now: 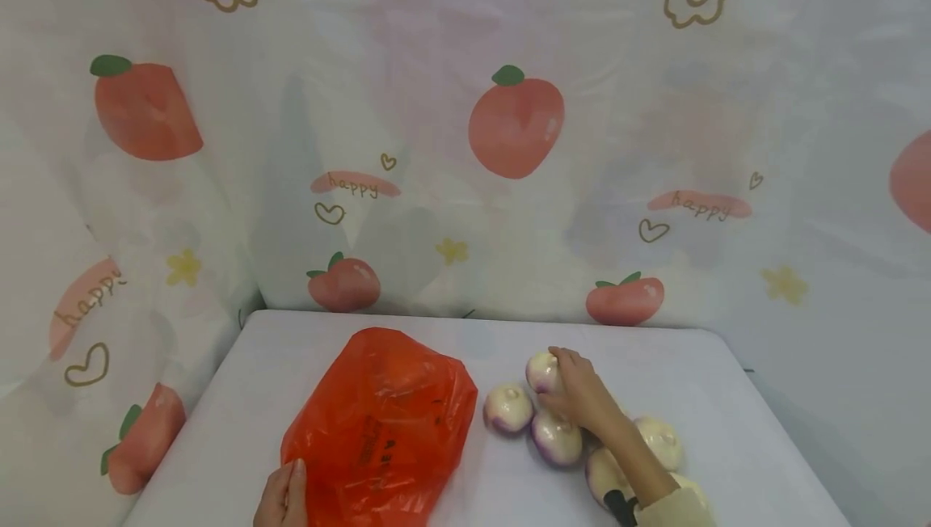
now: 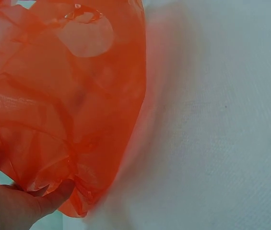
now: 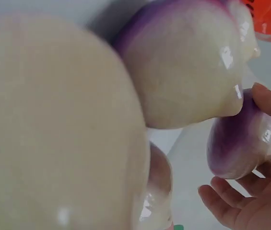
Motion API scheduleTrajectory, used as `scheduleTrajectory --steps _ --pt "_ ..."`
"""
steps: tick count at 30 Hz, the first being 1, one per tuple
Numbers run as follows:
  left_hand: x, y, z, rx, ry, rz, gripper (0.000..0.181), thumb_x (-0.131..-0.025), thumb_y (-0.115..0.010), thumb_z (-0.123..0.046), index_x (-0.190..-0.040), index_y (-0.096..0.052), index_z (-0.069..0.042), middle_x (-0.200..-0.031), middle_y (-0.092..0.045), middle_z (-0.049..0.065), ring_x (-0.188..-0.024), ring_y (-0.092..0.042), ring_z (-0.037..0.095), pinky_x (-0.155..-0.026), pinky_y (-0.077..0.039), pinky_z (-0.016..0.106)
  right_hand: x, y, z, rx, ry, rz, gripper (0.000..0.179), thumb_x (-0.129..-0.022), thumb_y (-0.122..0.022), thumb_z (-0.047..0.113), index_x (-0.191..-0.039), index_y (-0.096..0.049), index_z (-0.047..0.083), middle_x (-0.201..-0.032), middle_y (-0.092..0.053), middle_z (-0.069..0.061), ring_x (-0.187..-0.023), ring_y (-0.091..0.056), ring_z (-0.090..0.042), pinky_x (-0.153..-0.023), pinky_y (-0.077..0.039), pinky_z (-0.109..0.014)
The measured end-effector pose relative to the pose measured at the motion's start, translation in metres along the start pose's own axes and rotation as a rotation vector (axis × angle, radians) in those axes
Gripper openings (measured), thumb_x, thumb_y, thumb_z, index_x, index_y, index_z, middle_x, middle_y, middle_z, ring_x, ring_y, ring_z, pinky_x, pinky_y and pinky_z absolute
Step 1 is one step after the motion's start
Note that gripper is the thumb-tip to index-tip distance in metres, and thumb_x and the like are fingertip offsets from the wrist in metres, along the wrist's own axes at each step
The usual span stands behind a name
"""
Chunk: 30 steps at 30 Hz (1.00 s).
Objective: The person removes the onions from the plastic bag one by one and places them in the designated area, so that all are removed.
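An orange-red plastic bag (image 1: 393, 422) with dark printing lies on the left half of the white table. My left hand (image 1: 282, 496) pinches its near left edge; in the left wrist view the thumb (image 2: 58, 195) presses on the crumpled film. Right of the bag, my right hand (image 1: 580, 394) holds a white-and-purple turnip (image 1: 541, 371), the farthest of the group. The right wrist view has the thumb on one side of this turnip (image 3: 236, 141) and fingers on the other. Two more turnips sit close by, one to the left (image 1: 508, 409) and one nearer (image 1: 556, 440).
Several more turnips (image 1: 659, 441) lie below and beside the right forearm, partly covered by it. The white table (image 1: 756, 462) ends at a back edge against a hanging cloth (image 1: 436, 107) printed with fruit and flowers. A dark strap (image 1: 621, 506) is on the right wrist.
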<state>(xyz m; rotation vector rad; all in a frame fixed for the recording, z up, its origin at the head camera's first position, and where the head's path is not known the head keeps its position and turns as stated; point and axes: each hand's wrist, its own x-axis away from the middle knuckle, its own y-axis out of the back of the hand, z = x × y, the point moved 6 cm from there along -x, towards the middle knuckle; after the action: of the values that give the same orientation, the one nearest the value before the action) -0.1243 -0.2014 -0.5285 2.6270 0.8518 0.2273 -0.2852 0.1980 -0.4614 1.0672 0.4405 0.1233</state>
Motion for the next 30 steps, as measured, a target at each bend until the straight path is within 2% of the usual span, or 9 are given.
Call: scheduleTrajectory --steps 5,11,16,21,27,30 --pt "-0.001 -0.001 0.0 0.004 0.022 0.02 0.063 -0.1 -0.034 -0.046 -0.122 -0.051 0.011 -0.114 -0.054 0.029 -0.093 -0.057 0.04 -0.076 -0.051 0.052 -0.008 -0.005 -0.008 0.085 -0.064 0.052 0.071 -0.07 -0.082 0.026 -0.124 -0.049 -0.008 -0.115 -0.055 -0.024 -0.099 -0.051 -0.047 -0.078 -0.046 -0.056" --pt "-0.001 -0.002 0.001 0.007 0.037 0.036 0.067 -0.099 -0.032 -0.05 -0.124 -0.049 0.01 -0.115 -0.053 0.029 -0.091 -0.057 0.04 -0.076 -0.052 0.052 -0.009 -0.01 -0.013 0.116 -0.091 0.108 0.075 -0.067 -0.084 0.029 -0.121 -0.05 -0.01 -0.108 -0.057 -0.027 -0.093 -0.055 -0.047 -0.072 -0.047 -0.056" --pt "-0.001 -0.003 0.002 0.007 0.066 0.068 0.071 -0.098 -0.03 -0.054 -0.126 -0.046 0.01 -0.118 -0.052 0.029 -0.092 -0.057 0.04 -0.077 -0.051 0.052 -0.01 -0.013 -0.016 0.138 -0.093 0.133 0.077 -0.065 -0.085 0.033 -0.12 -0.051 -0.01 -0.105 -0.057 -0.027 -0.092 -0.056 -0.046 -0.071 -0.048 -0.056" --pt "-0.001 -0.002 0.002 0.005 0.076 0.058 0.069 -0.099 -0.03 -0.052 -0.126 -0.046 0.009 -0.118 -0.052 0.029 -0.093 -0.057 0.041 -0.077 -0.051 0.052 -0.011 -0.016 -0.02 0.125 -0.122 0.17 0.079 -0.065 -0.084 0.035 -0.121 -0.051 -0.01 -0.107 -0.057 -0.026 -0.094 -0.056 -0.046 -0.075 -0.046 -0.057" --pt "-0.002 0.0 0.0 -0.008 0.039 0.049 0.069 -0.1 -0.03 -0.05 -0.124 -0.048 0.012 -0.118 -0.051 0.031 -0.097 -0.055 0.044 -0.079 -0.05 0.054 -0.007 -0.018 -0.023 0.117 -0.162 0.215 0.08 -0.065 -0.083 0.037 -0.122 -0.051 -0.01 -0.106 -0.057 -0.026 -0.094 -0.056 -0.045 -0.075 -0.046 -0.057" --pt "-0.002 0.0 0.0 -0.008 0.024 0.038 0.068 -0.1 -0.03 -0.048 -0.123 -0.049 0.013 -0.118 -0.051 0.031 -0.098 -0.055 0.044 -0.079 -0.049 0.055 -0.005 -0.018 -0.022 0.112 -0.15 0.222 0.081 -0.065 -0.083 0.037 -0.122 -0.051 -0.01 -0.106 -0.057 -0.026 -0.093 -0.056 -0.046 -0.073 -0.047 -0.057"
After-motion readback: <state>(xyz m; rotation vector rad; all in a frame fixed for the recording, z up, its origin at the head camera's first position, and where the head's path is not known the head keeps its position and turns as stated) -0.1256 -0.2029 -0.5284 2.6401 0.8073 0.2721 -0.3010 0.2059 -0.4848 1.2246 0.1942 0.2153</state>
